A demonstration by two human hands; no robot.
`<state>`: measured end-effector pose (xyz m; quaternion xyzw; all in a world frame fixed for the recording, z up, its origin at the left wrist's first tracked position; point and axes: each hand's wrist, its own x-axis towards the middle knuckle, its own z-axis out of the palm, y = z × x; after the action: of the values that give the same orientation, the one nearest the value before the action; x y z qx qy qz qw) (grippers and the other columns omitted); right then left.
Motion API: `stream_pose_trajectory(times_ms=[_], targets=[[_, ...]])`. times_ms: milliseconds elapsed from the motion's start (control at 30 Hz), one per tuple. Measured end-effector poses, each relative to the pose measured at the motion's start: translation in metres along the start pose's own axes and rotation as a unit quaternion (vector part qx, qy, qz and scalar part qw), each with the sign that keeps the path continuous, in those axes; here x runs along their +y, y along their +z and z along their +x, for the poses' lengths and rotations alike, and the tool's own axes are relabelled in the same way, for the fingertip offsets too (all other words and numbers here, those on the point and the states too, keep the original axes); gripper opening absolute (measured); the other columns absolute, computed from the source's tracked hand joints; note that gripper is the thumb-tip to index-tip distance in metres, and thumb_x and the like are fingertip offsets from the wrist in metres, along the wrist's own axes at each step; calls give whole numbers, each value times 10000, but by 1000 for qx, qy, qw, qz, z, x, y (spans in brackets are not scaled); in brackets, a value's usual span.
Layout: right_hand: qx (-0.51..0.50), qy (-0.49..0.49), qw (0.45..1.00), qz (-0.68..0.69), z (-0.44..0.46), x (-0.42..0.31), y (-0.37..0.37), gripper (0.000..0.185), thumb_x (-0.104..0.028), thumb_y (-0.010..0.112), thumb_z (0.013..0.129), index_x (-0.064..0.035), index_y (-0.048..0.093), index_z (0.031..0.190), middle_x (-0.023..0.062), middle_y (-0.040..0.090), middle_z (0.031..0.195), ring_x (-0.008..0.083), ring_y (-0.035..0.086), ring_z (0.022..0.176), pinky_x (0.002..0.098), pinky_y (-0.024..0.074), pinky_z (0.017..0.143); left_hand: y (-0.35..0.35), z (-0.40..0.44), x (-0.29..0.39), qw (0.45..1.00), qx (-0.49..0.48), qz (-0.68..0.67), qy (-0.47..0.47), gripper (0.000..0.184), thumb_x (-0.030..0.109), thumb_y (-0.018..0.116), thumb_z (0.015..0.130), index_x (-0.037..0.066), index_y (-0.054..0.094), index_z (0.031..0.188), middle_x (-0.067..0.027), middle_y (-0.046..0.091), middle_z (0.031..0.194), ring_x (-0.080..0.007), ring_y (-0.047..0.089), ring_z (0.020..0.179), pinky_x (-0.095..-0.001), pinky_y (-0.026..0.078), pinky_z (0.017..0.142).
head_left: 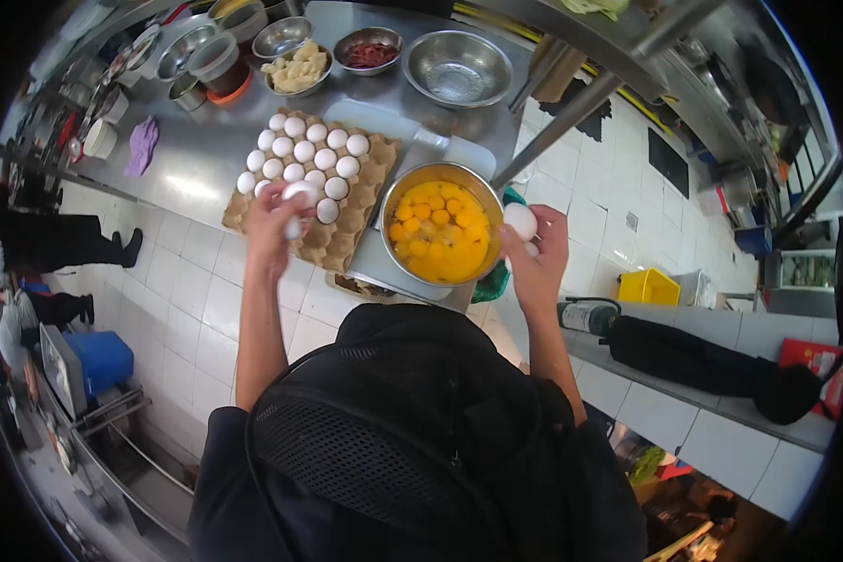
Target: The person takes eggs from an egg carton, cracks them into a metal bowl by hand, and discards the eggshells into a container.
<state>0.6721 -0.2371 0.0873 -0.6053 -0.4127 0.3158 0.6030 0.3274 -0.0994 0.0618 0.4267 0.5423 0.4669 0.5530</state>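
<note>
Over the near left part of a cardboard egg tray [375, 173], my left hand [272, 220] has its fingers round a white egg [300, 195], with another pale egg showing by the palm. White eggs [304, 151] fill several rows of the tray; the cups on its right and near sides hold none. To the right, a metal bowl [391, 255] holds many yolks and egg white [440, 229]. Beside its right rim, my right hand [539, 253] grips a white egg [520, 221], and part of a second one shows below it. Green cloth lies partly hidden behind the bowl.
Along the counter's [192, 155] far side stand an empty metal bowl [457, 70], a bowl of red strips [368, 51], a bowl of pale chunks [297, 71] and plastic tubs. A purple cloth [141, 146] lies left. A metal post [567, 122] slants at the right. Another person's legs [61, 239] show far left.
</note>
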Motion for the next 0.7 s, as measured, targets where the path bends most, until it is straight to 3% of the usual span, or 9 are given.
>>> stream_pose_trajectory(times_ms=[100, 167, 233, 300, 333, 433, 500, 633, 700], targets=[[-6, -62, 998, 26, 4, -15, 16, 395, -67, 761, 884, -27, 536, 1205, 87, 609, 1129, 139, 614, 1003, 283, 511, 877, 75, -22, 1, 924, -247, -276, -94, 495, -11, 711, 871, 22, 583, 1348, -167, 683, 1138, -236, 728, 895, -281, 584, 678], [-21, -98, 994, -34, 2, -41, 20, 441, -72, 750, 894, -23, 514, 1263, 118, 609, 1148, 147, 617, 1013, 279, 505, 883, 116, -40, -3, 903, -315, -246, -156, 528, -24, 720, 860, 37, 587, 1367, -163, 685, 1175, -235, 736, 923, -276, 588, 723], [-5, -171, 983, -69, -4, -55, 14, 508, -88, 735, 910, -18, 472, 1339, 173, 617, 1193, 206, 633, 1038, 331, 519, 903, 147, -56, -3, 897, -351, -230, -137, 503, -21, 736, 848, 48, 616, 1333, -141, 688, 1200, -239, 736, 945, -271, 584, 771], [40, -371, 916, 146, -10, -76, 12, 545, -131, 720, 928, -21, 446, 1385, 225, 615, 1243, 293, 641, 1085, 411, 531, 921, 162, -69, -5, 904, -359, -205, -110, 472, -16, 741, 848, 42, 632, 1304, -110, 693, 1201, -208, 714, 997, -275, 561, 853], [38, -370, 917, 144, -10, -72, 9, 545, -131, 720, 928, -21, 446, 1385, 225, 615, 1243, 293, 641, 1085, 411, 531, 921, 168, -72, -9, 924, -349, -152, -42, 463, -13, 744, 848, 38, 634, 1294, -97, 695, 1197, -188, 695, 1029, -282, 544, 892], [24, -431, 898, -91, 4, -32, 14, 540, -184, 723, 929, -61, 463, 1386, 250, 624, 1230, 363, 670, 1050, 434, 551, 874, 175, -73, -16, 943, -317, -96, 38, 454, -5, 757, 836, 31, 641, 1274, -66, 700, 1176, -136, 646, 1075, -297, 502, 961], [-115, -281, 915, -265, 1, -16, 21, 524, -168, 732, 922, -51, 489, 1371, 228, 638, 1200, 333, 684, 1027, 408, 552, 866, 174, -70, -20, 951, -295, -89, 28, 469, 1, 765, 825, 27, 638, 1275, -53, 703, 1153, -134, 648, 1045, -301, 508, 940], [-75, -254, 949, -172, 6, 7, 23, 453, -157, 702, 952, -29, 520, 1346, 189, 663, 1152, 247, 694, 913, 348, 561, 783, 167, -68, -26, 965, -263, -21, 9, 473, 5, 759, 828, 20, 631, 1283, -56, 704, 1137, -118, 645, 1019, -275, 520, 884], [-48, 50, 989, 134, 13, -22, 26, 368, -146, 648, 992, -23, 539, 1322, 170, 675, 1102, 190, 659, 726, 295, 540, 646, 167, -66, -24, 974, -213, -72, -10, 469, -1, 753, 836, 20, 635, 1289, -59, 695, 1143, -106, 644, 1012, -246, 528, 836]])
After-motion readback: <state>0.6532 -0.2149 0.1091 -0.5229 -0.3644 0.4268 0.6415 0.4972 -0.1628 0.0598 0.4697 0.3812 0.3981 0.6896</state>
